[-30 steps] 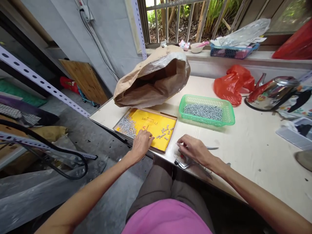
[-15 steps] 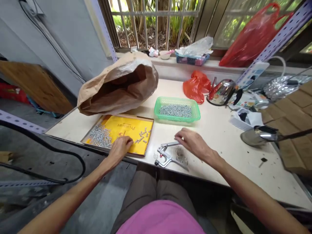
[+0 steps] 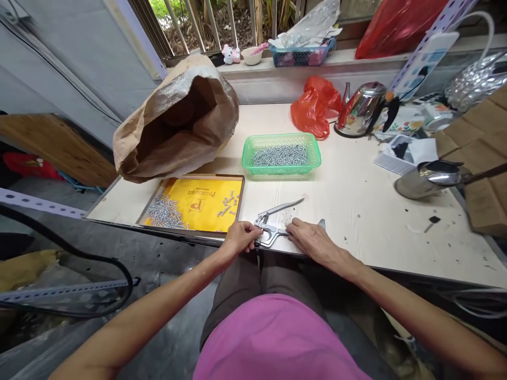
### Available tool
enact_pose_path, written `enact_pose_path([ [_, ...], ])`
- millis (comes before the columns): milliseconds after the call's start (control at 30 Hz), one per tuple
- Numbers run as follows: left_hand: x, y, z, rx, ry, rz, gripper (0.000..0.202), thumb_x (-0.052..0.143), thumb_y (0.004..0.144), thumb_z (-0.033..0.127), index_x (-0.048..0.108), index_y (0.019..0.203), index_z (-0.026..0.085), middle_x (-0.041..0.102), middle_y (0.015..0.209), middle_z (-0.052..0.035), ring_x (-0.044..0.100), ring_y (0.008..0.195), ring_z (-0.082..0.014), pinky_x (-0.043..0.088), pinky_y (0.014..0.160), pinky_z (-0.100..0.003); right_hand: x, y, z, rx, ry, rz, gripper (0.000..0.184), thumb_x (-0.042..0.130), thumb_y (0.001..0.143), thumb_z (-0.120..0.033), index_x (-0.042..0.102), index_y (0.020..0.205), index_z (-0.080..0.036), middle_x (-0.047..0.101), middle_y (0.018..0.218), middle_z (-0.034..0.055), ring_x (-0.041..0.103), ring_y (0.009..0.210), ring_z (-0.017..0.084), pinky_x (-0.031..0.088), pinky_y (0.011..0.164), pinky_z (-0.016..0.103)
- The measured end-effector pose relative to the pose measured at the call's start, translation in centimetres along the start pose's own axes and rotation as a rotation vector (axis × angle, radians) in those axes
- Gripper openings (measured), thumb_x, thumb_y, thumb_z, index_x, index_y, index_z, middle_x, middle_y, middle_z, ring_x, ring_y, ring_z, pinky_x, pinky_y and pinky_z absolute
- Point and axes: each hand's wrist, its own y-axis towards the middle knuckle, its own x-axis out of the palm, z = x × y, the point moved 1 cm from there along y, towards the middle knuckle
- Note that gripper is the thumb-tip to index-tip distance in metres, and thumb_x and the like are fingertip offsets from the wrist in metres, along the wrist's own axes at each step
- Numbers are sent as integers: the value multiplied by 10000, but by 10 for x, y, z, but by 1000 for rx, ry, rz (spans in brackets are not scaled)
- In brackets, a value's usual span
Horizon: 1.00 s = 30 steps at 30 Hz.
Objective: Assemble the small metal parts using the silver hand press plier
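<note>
The silver hand pliers (image 3: 270, 236) lie at the table's front edge with their two handles spread apart. My right hand (image 3: 311, 238) is closed over the lower handle, whose tip shows past my knuckles. My left hand (image 3: 241, 237) is pinched at the head of the pliers, by a small red part; whatever is between the fingertips is too small to make out. Left of the pliers is a shallow tray (image 3: 241, 203) lined with a yellow sheet (image 3: 198, 198). It holds a heap of small metal screw-like parts (image 3: 164, 211) and a few scattered ones (image 3: 228, 205).
A green basket (image 3: 281, 170) of similar metal pieces stands behind the pliers. A large open paper bag (image 3: 174, 126) leans behind the tray. Toward the back right are a red plastic bag (image 3: 315, 108), a kettle (image 3: 358, 108) and a metal pitcher (image 3: 422, 179).
My left hand has moved right from the tray to the head of the pliers. My right hand has come down onto the lower handle. The view has tilted downward.
</note>
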Motion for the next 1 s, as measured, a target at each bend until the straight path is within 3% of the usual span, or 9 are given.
enact_pose_path([
  [300,5,0,1,-107,29,-21,218,629,802,328,637,757,114,520,408,47,455,334,-72,331,369,-172,7,2,7,-3,16,14,182,373,962,-224,549,961,-176,584,999,66,576,872,172,366,655,263],
  [600,0,0,7,-176,26,-41,335,722,723,431,601,658,126,501,389,48,430,330,-56,338,379,-167,7,-2,4,30,38,35,189,369,963,-222,552,976,-176,581,1004,61,562,850,172,362,653,276],
  [800,1,1,6,-276,-110,-69,338,756,687,418,580,672,130,488,383,58,392,314,-43,296,368,-163,8,-1,5,33,42,24,192,368,960,-218,554,986,-176,583,1014,73,565,884,183,365,669,278],
  [1000,3,-2,9,-235,23,-81,174,650,790,285,593,717,137,474,364,65,431,328,-63,335,385,-161,6,-1,4,24,41,24,225,340,965,-216,558,1007,-179,586,1010,71,574,878,189,383,662,285],
])
